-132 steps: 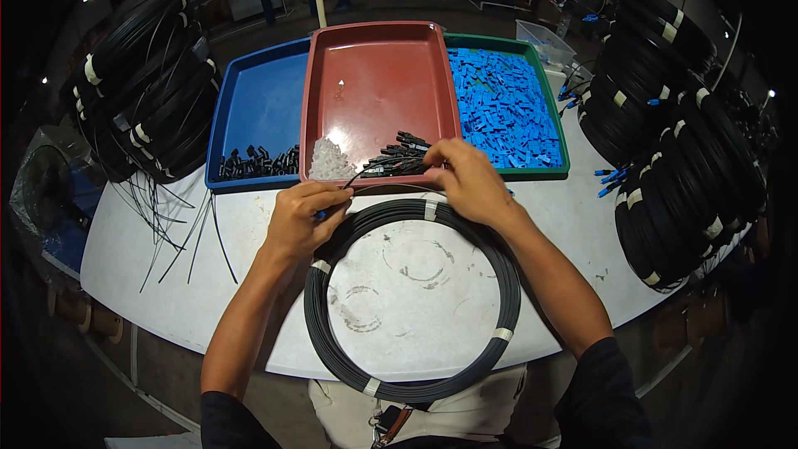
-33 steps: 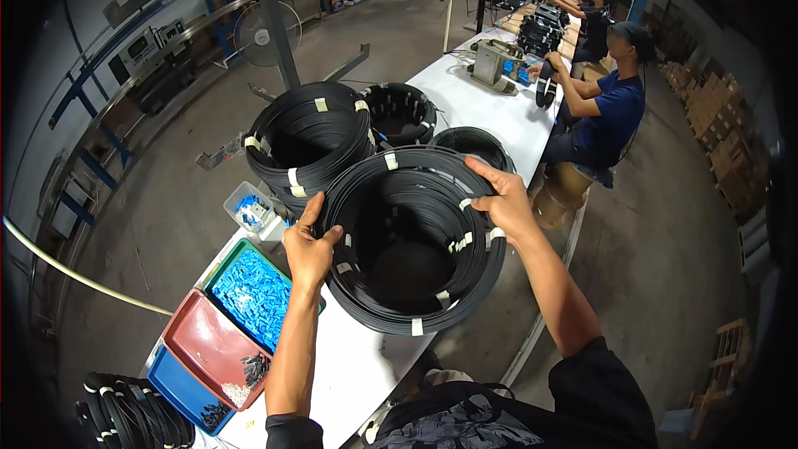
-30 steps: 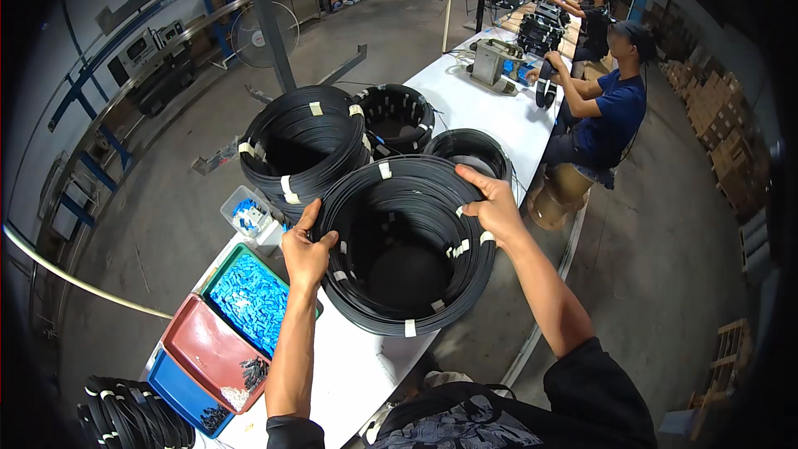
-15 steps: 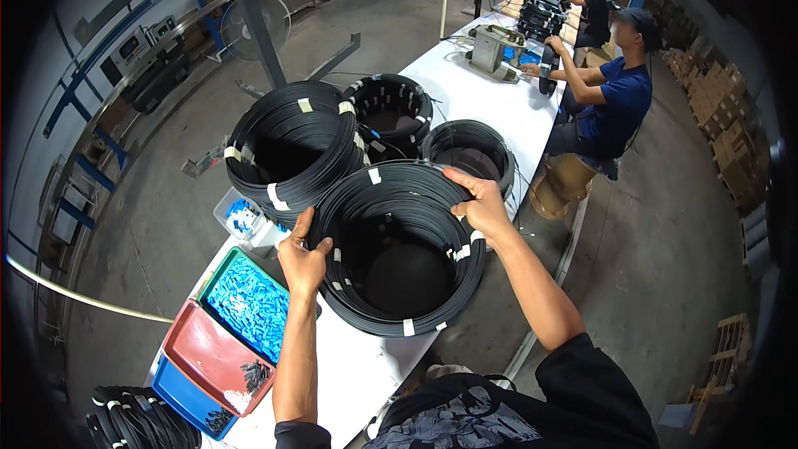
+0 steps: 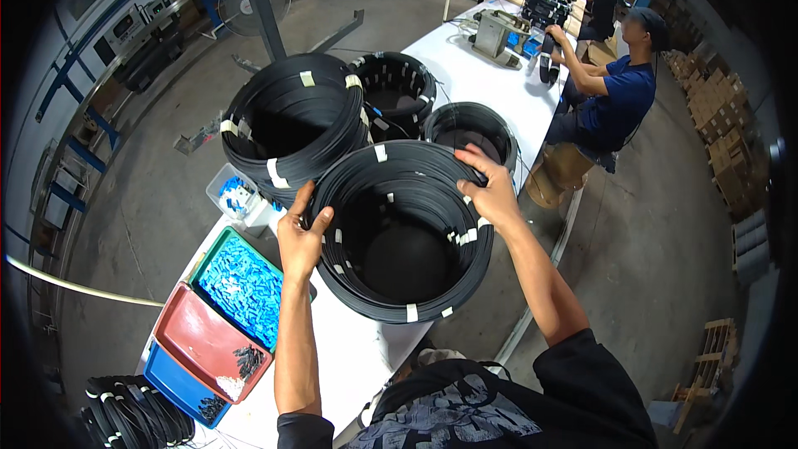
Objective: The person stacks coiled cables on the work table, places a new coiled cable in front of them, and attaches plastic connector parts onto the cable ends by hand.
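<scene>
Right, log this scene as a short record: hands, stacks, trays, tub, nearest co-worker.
Left hand: on the left rim of the front stack
Right hand: on its right rim
Beyond it: at least three more black stacks
Green tray: blue parts
Red tray: black parts, white bits
Blue tray: black pieces
Tub: clear, holding blue and white pieces
Nearest co-worker: seated, a hand on a black coil

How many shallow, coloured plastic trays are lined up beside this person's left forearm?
3, in one row: a green rectangular tray uppermost in the picture, a red rectangular tray in the middle, and a blue rectangular tray lowest. No other shows there.
</scene>
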`<state>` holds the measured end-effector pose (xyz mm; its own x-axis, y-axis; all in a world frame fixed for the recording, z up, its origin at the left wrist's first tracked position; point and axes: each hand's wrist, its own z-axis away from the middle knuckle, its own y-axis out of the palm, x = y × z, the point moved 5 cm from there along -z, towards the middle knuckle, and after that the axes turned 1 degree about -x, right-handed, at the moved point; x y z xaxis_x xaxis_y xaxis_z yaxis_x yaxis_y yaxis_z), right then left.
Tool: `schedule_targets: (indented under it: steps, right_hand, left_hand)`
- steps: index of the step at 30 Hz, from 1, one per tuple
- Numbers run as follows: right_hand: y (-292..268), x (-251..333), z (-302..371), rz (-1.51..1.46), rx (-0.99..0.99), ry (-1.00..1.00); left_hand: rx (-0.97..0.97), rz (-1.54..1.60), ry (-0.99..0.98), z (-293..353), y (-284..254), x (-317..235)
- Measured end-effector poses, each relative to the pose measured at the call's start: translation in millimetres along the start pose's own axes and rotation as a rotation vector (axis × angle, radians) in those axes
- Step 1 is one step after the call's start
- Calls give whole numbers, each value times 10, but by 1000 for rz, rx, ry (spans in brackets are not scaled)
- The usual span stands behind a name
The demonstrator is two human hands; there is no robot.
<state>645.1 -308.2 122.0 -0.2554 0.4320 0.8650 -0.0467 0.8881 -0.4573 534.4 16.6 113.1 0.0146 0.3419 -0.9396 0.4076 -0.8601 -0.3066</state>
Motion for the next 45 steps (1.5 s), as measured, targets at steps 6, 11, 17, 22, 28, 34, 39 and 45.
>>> schedule_targets:
  steps: [6, 11, 17, 22, 28, 34, 39, 45]
  right_hand:
    - [-109, -106, 339, -199, -45, 94]
    - [124, -206, 583, -751, 40, 219]
    - [158, -313, 561, -748, 42, 296]
    - [129, -198, 545, -803, 68, 324]
    - [144, -161, 572, -809, 55, 291]
    - [139, -125, 585, -792, 33, 120]
    - [128, -113, 581, -715, -34, 29]
    - [116, -115, 658, -743, 8, 36]
  left_hand:
    - [-307, 528, -13, 485, -112, 442]
    - [-191, 736, -93, 793, 228, 387]
    - [-181, 821, -220, 809, 280, 328]
    - [-163, 723, -202, 818, 296, 446]
    - [-113, 673, -195, 829, 288, 583]
    - [-140, 734, -124, 804, 287, 487]
    - [-186, 614, 33, 750, 248, 466]
    - [-132, 755, -76, 799, 376, 465]
